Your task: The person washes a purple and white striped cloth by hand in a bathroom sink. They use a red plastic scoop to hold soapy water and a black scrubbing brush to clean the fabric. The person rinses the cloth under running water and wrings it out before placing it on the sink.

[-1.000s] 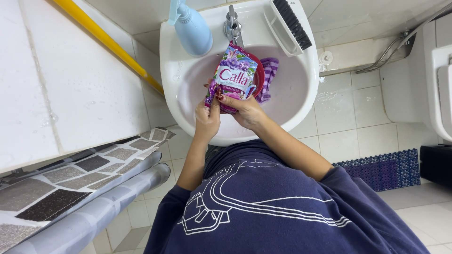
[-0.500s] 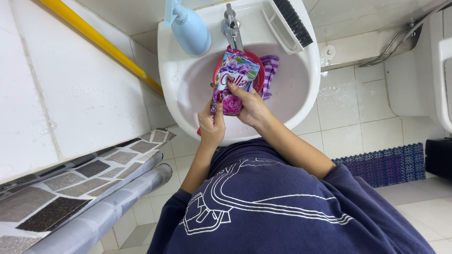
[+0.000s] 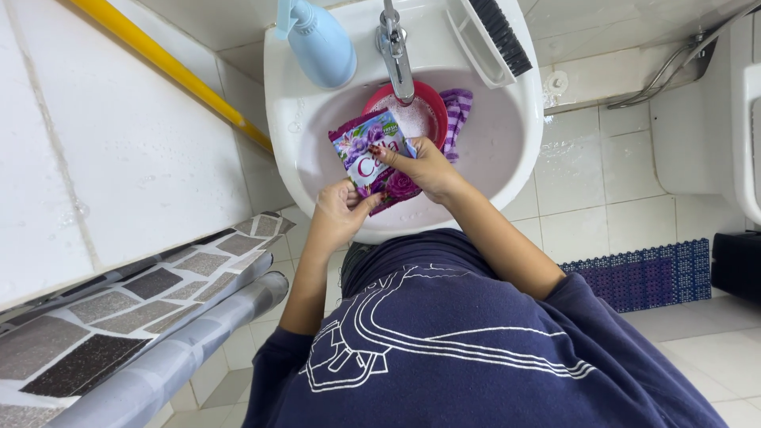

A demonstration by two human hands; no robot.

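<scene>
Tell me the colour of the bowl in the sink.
The bowl under the tap is red, seen in the head view.

Package: flat soft sachet [image 3: 372,162] | colours: purple and pink, flower print, white lettering | place: over the white sink [image 3: 523,158], held between both hands

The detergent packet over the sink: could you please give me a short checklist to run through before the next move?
1. Both hands on packet: left hand at the lower end, right hand at the upper: ok.
2. Packet over sink: ok.
3. Red bowl under tap: ok.
4. Packet torn open: cannot tell.
5. Tap off: cannot tell.
6. Striped cloth beside the bowl, not covering it: ok.
</scene>
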